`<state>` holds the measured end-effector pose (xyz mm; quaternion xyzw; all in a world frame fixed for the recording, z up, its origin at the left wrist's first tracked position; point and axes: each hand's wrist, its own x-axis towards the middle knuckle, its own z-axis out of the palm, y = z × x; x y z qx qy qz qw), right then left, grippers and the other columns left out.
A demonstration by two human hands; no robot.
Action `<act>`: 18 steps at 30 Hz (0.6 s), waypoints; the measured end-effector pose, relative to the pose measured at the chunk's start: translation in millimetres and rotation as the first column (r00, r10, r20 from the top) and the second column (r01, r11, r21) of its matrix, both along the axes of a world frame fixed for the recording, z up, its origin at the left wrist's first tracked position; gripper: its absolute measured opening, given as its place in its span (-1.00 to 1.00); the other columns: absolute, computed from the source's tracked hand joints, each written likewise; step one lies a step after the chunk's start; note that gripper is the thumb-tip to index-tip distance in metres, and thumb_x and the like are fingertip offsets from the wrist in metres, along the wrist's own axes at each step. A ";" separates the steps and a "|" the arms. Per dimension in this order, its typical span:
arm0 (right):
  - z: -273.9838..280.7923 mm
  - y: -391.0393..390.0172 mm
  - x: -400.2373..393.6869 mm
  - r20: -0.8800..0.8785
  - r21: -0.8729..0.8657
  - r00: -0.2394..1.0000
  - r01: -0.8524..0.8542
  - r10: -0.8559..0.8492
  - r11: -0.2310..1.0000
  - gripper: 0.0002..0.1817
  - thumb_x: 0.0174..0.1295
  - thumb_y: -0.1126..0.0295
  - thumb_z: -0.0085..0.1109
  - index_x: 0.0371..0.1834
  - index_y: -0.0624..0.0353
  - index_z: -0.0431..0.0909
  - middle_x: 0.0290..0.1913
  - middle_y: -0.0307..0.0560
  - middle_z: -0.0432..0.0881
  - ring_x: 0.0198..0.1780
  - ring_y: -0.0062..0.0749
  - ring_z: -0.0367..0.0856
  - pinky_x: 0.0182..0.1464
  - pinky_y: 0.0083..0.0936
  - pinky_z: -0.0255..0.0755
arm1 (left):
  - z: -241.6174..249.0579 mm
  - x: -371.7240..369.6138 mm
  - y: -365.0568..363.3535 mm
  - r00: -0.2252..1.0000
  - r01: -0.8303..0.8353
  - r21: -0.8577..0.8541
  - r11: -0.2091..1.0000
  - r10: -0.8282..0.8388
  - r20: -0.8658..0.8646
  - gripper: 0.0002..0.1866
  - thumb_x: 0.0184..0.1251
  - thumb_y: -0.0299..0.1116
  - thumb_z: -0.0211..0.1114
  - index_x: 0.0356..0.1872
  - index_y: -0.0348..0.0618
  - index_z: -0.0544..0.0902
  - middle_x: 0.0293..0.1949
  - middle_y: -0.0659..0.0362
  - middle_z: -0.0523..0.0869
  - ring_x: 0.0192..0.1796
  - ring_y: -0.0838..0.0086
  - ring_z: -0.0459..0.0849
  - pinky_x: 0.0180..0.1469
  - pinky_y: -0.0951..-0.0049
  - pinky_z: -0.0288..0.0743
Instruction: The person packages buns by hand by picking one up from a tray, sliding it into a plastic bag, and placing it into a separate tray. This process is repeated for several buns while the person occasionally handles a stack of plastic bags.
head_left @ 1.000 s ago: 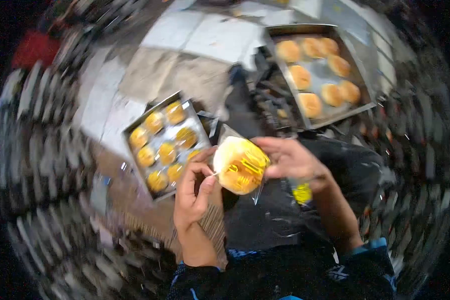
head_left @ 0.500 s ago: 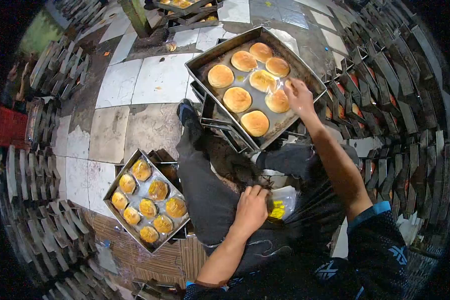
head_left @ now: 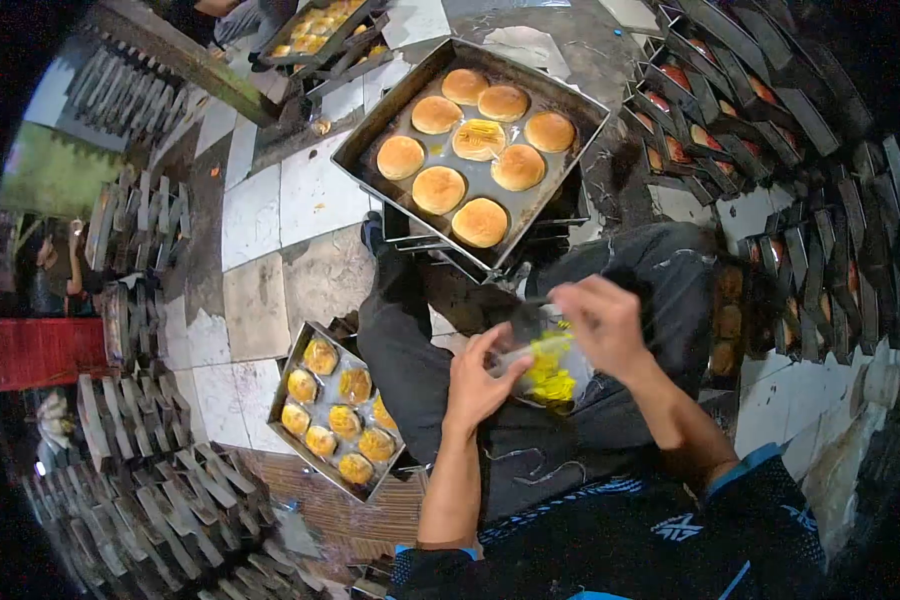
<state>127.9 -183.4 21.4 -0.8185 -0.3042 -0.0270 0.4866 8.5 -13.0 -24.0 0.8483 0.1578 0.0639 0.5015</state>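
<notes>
Over my lap, my left hand [head_left: 478, 378] has its thumb and fingers closed at the edge of a clear plastic bag [head_left: 523, 352]. My right hand [head_left: 605, 325], slightly blurred, is beside it with curled fingers at the film's other side. Beneath both hands lies a stack of clear bags with yellow print [head_left: 552, 375]. In front of my knees a large metal tray [head_left: 347, 165] holds several golden round buns [head_left: 438, 189]. The bun in the middle [head_left: 479, 140] is overlaid with yellow-printed clear plastic.
At my left, a smaller tray [head_left: 288, 376] holds several wrapped buns. Slanted racks of metal trays line the right [head_left: 705, 120] and left [head_left: 160, 490]. Another loaded tray [head_left: 315, 30], a post [head_left: 195, 60] and a red crate [head_left: 32, 352] stand farther off. A person [head_left: 60, 265] is at far left.
My right hand has left the buns on the large tray and come back to my lap. My left hand has opened around the bag's edge. The view has shifted.
</notes>
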 end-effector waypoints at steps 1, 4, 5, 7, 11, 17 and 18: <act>13.7 -0.1 6.8 -0.094 0.058 0.994 0.064 -0.059 0.996 -0.90 0.20 0.52 0.28 -0.24 0.23 0.71 -0.39 0.00 0.67 -0.36 -0.27 0.66 -0.27 -0.46 0.51 | -15.2 -6.1 8.9 0.999 0.044 -0.047 0.998 -0.044 0.013 -0.81 0.23 -0.30 0.42 -0.23 -0.17 0.74 -0.32 0.09 0.72 -0.23 0.30 0.69 -0.14 0.34 0.53; 19.5 4.0 16.1 -0.280 0.148 0.954 0.157 -0.111 0.977 -0.89 0.23 0.54 0.29 -0.21 0.25 0.74 -0.41 -0.05 0.69 -0.39 -0.48 0.63 -0.33 -0.58 0.46 | -16.5 -9.9 13.3 0.914 -0.254 -0.851 0.459 0.401 -0.057 -0.85 0.37 -0.38 0.34 -0.16 -0.23 0.72 -0.33 0.26 0.73 -0.26 0.56 0.64 -0.18 0.53 0.50; 21.4 8.8 10.5 -0.323 0.170 0.945 0.117 -0.057 0.979 -0.89 0.21 0.55 0.29 -0.22 0.27 0.74 -0.41 -0.05 0.70 -0.40 -0.48 0.63 -0.34 -0.57 0.46 | -5.2 -8.2 15.6 0.857 -0.358 -0.833 0.422 0.503 -0.113 -0.87 0.39 -0.39 0.33 -0.20 -0.24 0.72 -0.33 0.27 0.73 -0.28 0.59 0.63 -0.18 0.58 0.49; 25.8 19.8 -2.0 -0.284 0.156 0.957 -0.009 0.053 0.988 -0.88 0.17 0.56 0.32 -0.23 0.31 0.72 -0.40 -0.04 0.69 -0.40 -0.47 0.64 -0.34 -0.55 0.48 | -9.6 -10.7 33.5 0.741 -0.502 -0.735 0.457 0.664 -0.093 -0.87 0.40 -0.40 0.33 -0.24 -0.27 0.72 -0.31 0.23 0.74 -0.31 0.63 0.62 -0.16 0.62 0.50; 13.8 66.5 10.3 -0.228 0.079 0.963 -0.130 0.145 0.988 -0.82 0.20 0.44 0.32 -0.18 0.29 0.70 -0.28 0.04 0.72 -0.27 -0.25 0.70 -0.16 -0.46 0.53 | -32.3 -37.1 72.8 0.517 -0.633 -0.660 0.406 0.856 0.030 -0.90 0.31 -0.45 0.41 -0.29 -0.28 0.70 -0.34 0.23 0.73 -0.32 0.62 0.62 -0.18 0.60 0.51; -117.0 146.2 136.0 -0.108 -0.428 0.975 -0.221 0.194 0.876 -0.29 0.02 0.00 0.41 0.10 0.37 0.57 0.06 0.35 0.61 0.12 0.11 0.59 0.18 -0.18 0.45 | -26.1 -40.7 96.4 0.463 -0.363 -0.909 0.204 0.886 0.014 -0.91 0.42 -0.48 0.29 -0.32 -0.26 0.66 -0.34 0.21 0.70 -0.29 0.62 0.61 -0.20 0.56 0.53; -123.7 157.5 144.9 -0.119 -0.512 0.964 -0.264 0.237 0.818 -0.24 -0.04 -0.02 0.44 0.10 0.40 0.55 0.08 0.39 0.59 0.13 0.12 0.58 0.20 -0.18 0.45 | -25.3 -39.7 96.6 0.439 -0.373 -0.909 0.184 0.899 0.001 -0.91 0.42 -0.48 0.29 -0.32 -0.26 0.66 -0.34 0.21 0.70 -0.29 0.62 0.61 -0.20 0.56 0.53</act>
